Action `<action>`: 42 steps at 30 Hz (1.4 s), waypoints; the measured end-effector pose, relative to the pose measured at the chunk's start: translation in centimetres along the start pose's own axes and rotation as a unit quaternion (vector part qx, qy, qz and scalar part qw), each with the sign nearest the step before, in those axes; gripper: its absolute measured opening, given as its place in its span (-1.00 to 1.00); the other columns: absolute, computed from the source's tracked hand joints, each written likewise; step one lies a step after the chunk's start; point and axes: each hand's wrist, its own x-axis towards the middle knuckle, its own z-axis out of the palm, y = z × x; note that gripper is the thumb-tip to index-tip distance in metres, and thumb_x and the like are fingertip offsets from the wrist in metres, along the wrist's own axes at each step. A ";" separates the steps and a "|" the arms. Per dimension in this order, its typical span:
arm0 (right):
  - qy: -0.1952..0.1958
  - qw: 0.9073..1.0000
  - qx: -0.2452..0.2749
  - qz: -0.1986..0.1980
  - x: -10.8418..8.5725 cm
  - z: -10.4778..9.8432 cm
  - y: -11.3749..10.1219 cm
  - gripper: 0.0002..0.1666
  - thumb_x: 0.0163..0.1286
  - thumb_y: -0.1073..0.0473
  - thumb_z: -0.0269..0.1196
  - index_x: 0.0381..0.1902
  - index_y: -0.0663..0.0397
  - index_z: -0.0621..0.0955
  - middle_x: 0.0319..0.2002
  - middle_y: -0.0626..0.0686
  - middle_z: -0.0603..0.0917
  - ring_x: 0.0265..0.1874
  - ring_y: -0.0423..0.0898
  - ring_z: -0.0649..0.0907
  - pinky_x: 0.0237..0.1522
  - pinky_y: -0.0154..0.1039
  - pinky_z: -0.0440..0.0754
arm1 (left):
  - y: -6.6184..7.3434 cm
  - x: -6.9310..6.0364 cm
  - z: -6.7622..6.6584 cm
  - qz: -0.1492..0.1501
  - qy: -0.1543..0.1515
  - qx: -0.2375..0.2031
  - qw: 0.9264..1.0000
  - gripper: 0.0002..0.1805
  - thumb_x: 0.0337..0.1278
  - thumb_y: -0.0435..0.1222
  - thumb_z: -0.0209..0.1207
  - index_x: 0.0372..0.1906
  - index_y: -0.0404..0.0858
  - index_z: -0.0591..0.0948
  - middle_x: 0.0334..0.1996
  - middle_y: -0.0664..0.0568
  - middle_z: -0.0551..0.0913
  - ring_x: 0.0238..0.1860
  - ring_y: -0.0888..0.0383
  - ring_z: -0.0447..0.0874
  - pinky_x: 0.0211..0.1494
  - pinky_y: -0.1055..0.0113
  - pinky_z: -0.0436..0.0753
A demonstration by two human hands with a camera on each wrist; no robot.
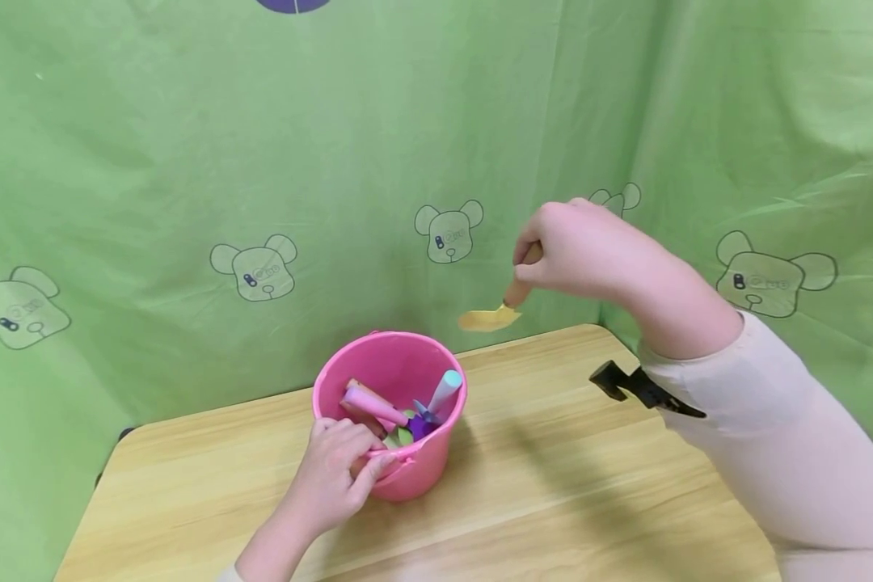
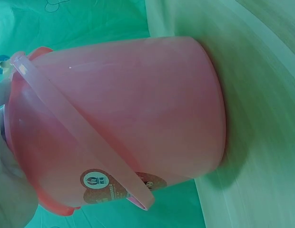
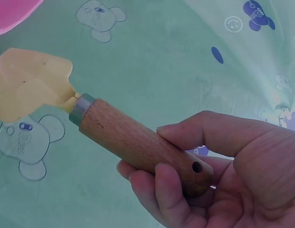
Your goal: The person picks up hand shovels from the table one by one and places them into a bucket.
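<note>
A pink bucket [image 1: 415,477] stands upright on the wooden table, with several toy-coloured tools inside. Among them are a pink-purple handle [image 1: 375,404] and a light blue handle [image 1: 445,391]; their lower ends are partly hidden. My left hand [image 1: 338,469] grips the bucket's near rim, thumb outside. In the left wrist view the bucket's handle [image 2: 85,128] hangs down along its side. Up and to the right of the bucket, my right hand [image 1: 578,250] holds a small trowel by its wooden handle [image 3: 138,140]. Its yellow blade [image 1: 489,319] points left, apart from the bucket.
The wooden table [image 1: 553,501] reaches back to a green curtain [image 1: 364,162] printed with bear faces, which also encloses the sides. A black strap clip [image 1: 643,388] sticks out from the right sleeve.
</note>
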 end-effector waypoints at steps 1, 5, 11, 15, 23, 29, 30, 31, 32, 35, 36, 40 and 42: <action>0.000 1.000 0.004 0.000 0.1 0.0 -0.2 -0.83 0.27 0.24 0.23 -0.35 -0.03 0.77 -0.44 -0.24 0.77 -0.35 -0.08 0.56 -0.23 -0.14 0.48 | 0.0 0.0 0.0 -0.002 -0.001 -0.001 1.000 -0.66 0.47 0.04 0.03 -0.40 -0.03 0.59 -0.43 0.33 0.60 -0.34 0.29 0.51 -0.13 0.27 0.30; 0.001 1.000 0.015 -0.003 0.7 0.3 -0.8 -0.83 0.27 0.25 0.24 -0.33 -0.01 0.78 -0.44 -0.22 0.77 -0.33 -0.07 0.57 -0.22 -0.13 0.50 | -0.2 -0.1 0.1 -0.003 -0.003 -0.002 1.000 -0.67 0.45 0.04 0.04 -0.40 -0.02 0.59 -0.44 0.33 0.60 -0.34 0.30 0.51 -0.13 0.27 0.31; -0.003 0.999 0.037 -0.001 1.6 1.1 -1.7 -0.92 0.24 0.19 0.34 -0.34 0.00 0.77 -0.43 -0.16 0.77 -0.33 -0.05 0.59 -0.18 -0.10 0.54 | -0.2 -0.2 0.1 -0.007 -0.009 -0.004 1.000 -0.70 0.42 0.02 0.08 -0.40 -0.02 0.60 -0.43 0.34 0.61 -0.33 0.31 0.51 -0.11 0.28 0.30; -0.009 0.999 0.045 -0.005 2.2 1.7 -2.2 -0.94 0.24 0.19 0.35 -0.37 0.00 0.76 -0.46 -0.16 0.77 -0.33 -0.05 0.60 -0.19 -0.10 0.53 | -0.2 -0.2 0.2 0.003 0.000 -0.003 1.000 -0.75 0.41 -0.03 0.12 -0.39 0.00 0.60 -0.43 0.34 0.60 -0.35 0.31 0.50 -0.11 0.26 0.31; -0.014 0.999 0.049 -0.015 3.5 3.2 -2.8 -0.90 0.21 0.22 0.32 -0.47 -0.05 0.75 -0.51 -0.16 0.75 -0.39 -0.08 0.60 -0.26 -0.16 0.52 | -0.2 -0.2 0.0 0.007 0.007 -0.003 1.000 -0.76 0.42 -0.03 0.11 -0.38 0.00 0.60 -0.43 0.33 0.60 -0.35 0.30 0.50 -0.13 0.25 0.31; -0.027 0.998 0.064 -0.007 4.0 4.2 -3.2 -0.94 0.21 0.20 0.35 -0.45 -0.03 0.75 -0.52 -0.16 0.74 -0.40 -0.07 0.59 -0.25 -0.17 0.53 | -0.2 -0.2 0.0 0.011 0.013 -0.004 1.000 -0.74 0.44 -0.02 0.09 -0.39 0.00 0.59 -0.44 0.34 0.60 -0.36 0.31 0.49 -0.13 0.25 0.31; -0.029 0.997 0.066 -0.004 4.1 4.3 -3.2 -0.96 0.20 0.18 0.37 -0.44 -0.03 0.75 -0.52 -0.16 0.74 -0.39 -0.07 0.59 -0.23 -0.16 0.54 | -0.2 -0.2 0.1 0.011 0.013 -0.005 1.000 -0.74 0.43 -0.02 0.09 -0.39 0.00 0.60 -0.44 0.34 0.59 -0.37 0.31 0.49 -0.13 0.25 0.31; -0.032 0.997 0.068 -0.004 4.2 4.5 -3.2 -0.95 0.21 0.18 0.37 -0.43 -0.04 0.75 -0.51 -0.16 0.75 -0.38 -0.07 0.60 -0.21 -0.16 0.54 | -0.2 -0.1 0.1 0.011 0.013 -0.005 1.000 -0.74 0.43 -0.02 0.09 -0.39 0.00 0.60 -0.44 0.34 0.59 -0.37 0.31 0.49 -0.13 0.25 0.30; -0.034 0.997 0.070 -0.003 4.2 4.6 -3.2 -0.96 0.21 0.17 0.38 -0.43 -0.04 0.75 -0.50 -0.15 0.75 -0.37 -0.07 0.61 -0.20 -0.16 0.54 | -0.2 -0.1 0.1 0.011 0.013 -0.006 1.000 -0.74 0.43 -0.02 0.09 -0.38 0.00 0.60 -0.44 0.34 0.59 -0.37 0.31 0.49 -0.13 0.25 0.30; -0.036 0.996 0.076 0.000 4.5 5.2 -3.1 -0.94 0.19 0.13 0.43 -0.43 -0.05 0.75 -0.49 -0.14 0.75 -0.36 -0.07 0.61 -0.16 -0.14 0.55 | -0.2 -0.1 0.1 0.010 0.015 -0.007 1.000 -0.76 0.42 -0.04 0.11 -0.38 0.00 0.60 -0.44 0.32 0.59 -0.37 0.31 0.48 -0.13 0.25 0.30; -0.036 0.996 0.078 0.000 4.6 5.4 -3.1 -0.93 0.18 0.12 0.45 -0.44 -0.05 0.75 -0.49 -0.14 0.75 -0.36 -0.07 0.61 -0.16 -0.15 0.55 | -0.2 -0.1 0.1 0.010 0.014 -0.006 1.000 -0.76 0.42 -0.04 0.11 -0.38 -0.01 0.60 -0.45 0.32 0.59 -0.37 0.30 0.48 -0.13 0.25 0.31; -0.041 0.996 0.080 0.000 4.9 6.4 -3.0 -0.94 0.19 0.15 0.42 -0.46 -0.04 0.75 -0.54 -0.15 0.72 -0.40 -0.08 0.61 -0.22 -0.16 0.56 | -0.2 0.0 0.1 0.011 0.014 -0.004 1.000 -0.78 0.40 -0.06 0.12 -0.38 -0.02 0.60 -0.45 0.31 0.59 -0.37 0.29 0.48 -0.13 0.25 0.31; -0.042 0.996 0.079 -0.002 5.2 7.0 -3.0 -0.94 0.18 0.17 0.40 -0.47 -0.04 0.75 -0.56 -0.15 0.71 -0.42 -0.08 0.61 -0.25 -0.18 0.57 | -0.2 0.0 0.1 0.012 0.013 -0.003 1.000 -0.78 0.40 -0.06 0.12 -0.38 -0.02 0.60 -0.45 0.31 0.59 -0.37 0.29 0.48 -0.14 0.26 0.31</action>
